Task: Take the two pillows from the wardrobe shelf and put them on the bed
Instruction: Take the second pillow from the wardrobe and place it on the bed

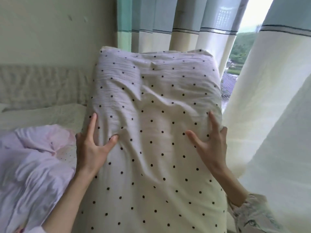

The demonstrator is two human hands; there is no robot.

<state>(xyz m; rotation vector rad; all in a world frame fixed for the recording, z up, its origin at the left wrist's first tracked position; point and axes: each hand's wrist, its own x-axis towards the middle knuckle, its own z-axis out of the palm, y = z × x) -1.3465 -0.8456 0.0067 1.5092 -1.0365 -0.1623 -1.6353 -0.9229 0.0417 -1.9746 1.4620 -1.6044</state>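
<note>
One white polka-dotted fabric pillow (156, 132) is held out in front of the person, over the bed (42, 115), its far end up against the striped green-and-cream curtains (185, 31); cannot tell if it rests on the mattress yet or is only carried. Left hand (94, 147) grips its left edge, index finger straight along the side, thumb dug into the cloth. Right hand (210, 140) grips the right edge, fingers spread, thumb out on top, other fingers wrapped round the side. Judged stage: first or second pillow almost placed at the head end; release not yet done. A second matching pillow is not clearly seen, so whether one is left on the wardrobe shelf can't be told; wardrobe out of view. Around: crumpled pale pink-lilac bedding (33, 165) at lower left, just beside the pillow, textured cream headboard strip (42, 81) behind, loose cream curtain (269, 115) billowing close on the right, which may snag the pillow's right edge.
</note>
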